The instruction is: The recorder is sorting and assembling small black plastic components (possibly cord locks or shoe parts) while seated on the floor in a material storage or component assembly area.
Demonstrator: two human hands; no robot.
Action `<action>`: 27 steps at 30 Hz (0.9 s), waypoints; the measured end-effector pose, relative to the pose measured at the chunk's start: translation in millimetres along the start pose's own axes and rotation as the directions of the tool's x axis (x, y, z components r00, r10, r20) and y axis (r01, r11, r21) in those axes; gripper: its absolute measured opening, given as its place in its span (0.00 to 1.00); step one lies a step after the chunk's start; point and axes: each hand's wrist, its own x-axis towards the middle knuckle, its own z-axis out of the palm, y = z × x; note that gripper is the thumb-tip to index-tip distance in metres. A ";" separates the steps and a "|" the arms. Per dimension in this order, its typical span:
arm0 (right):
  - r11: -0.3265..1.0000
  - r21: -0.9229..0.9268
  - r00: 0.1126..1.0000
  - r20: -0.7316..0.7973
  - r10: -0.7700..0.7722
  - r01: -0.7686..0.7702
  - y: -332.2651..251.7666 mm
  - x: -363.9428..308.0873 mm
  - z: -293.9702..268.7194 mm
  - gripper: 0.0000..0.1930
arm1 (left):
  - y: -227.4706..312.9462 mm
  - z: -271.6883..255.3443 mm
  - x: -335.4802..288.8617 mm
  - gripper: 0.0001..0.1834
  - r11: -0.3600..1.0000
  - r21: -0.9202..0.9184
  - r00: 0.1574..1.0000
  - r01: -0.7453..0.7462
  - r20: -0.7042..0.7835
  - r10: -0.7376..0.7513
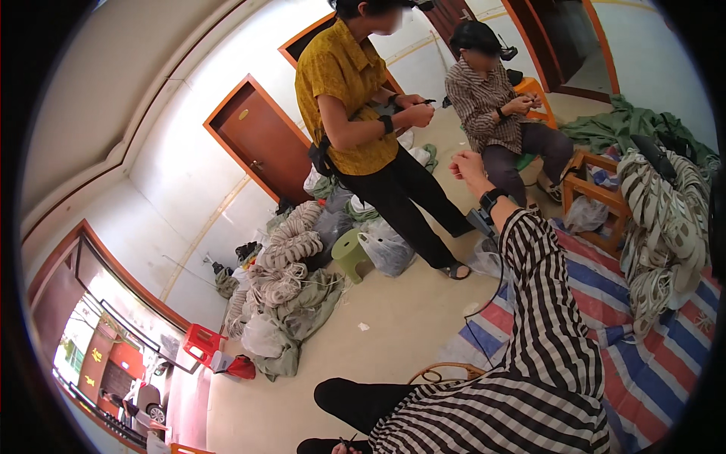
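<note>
My right hand point(470, 168) is stretched far out, its arm in a black-and-white striped sleeve. The fingers are curled together, and whatever they may hold is too small to make out. A black band with a small device point(491, 200) circles that wrist, and a dark cable hangs below it. At the bottom edge, close to my dark-trousered knee, only a bit of my left hand point(344, 449) shows. Its fingers are closed around a thin dark object point(349, 438) whose kind I cannot tell.
A person in a yellow shirt point(344, 83) stands ahead, both hands together; another sits beyond point(491, 98). Bundled pale straps point(662, 219) hang by a wooden frame point(597, 193) on a striped sheet point(643, 356). Sacks and bundles point(302, 295), a green stool point(349, 253) and a red stool point(203, 344) stand leftward.
</note>
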 end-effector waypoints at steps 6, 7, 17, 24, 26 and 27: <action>1.000 -0.010 0.999 0.035 -0.016 0.017 2.7 -1.9 3.3 0.05 | -3.7 -6.4 1.4 0.05 0.998 -0.066 0.999 0.007 0.051 -0.004; 0.999 -0.017 0.998 0.050 -0.026 0.027 3.4 -2.9 4.1 0.05 | -5.7 -9.9 2.9 0.05 0.997 -0.074 0.998 0.017 0.069 -0.012; 0.998 -0.050 0.997 0.071 -0.042 0.045 4.9 -8.4 7.0 0.04 | -6.0 -7.6 0.1 0.04 0.997 -0.079 0.997 -0.022 0.066 0.027; 0.998 -0.064 0.995 0.097 -0.023 0.029 14.6 -10.1 9.9 0.05 | -12.0 -13.5 6.1 0.07 0.998 -0.059 1.000 -0.018 0.016 0.019; 0.997 -0.076 0.995 0.100 -0.013 0.021 15.5 -12.8 11.6 0.05 | -13.4 -17.1 6.4 0.07 0.998 -0.054 1.000 -0.016 0.009 0.016; 0.997 -0.074 0.994 0.104 -0.008 0.016 16.5 -12.8 10.8 0.05 | -13.3 -17.0 6.1 0.08 0.998 -0.054 1.000 -0.013 0.007 0.014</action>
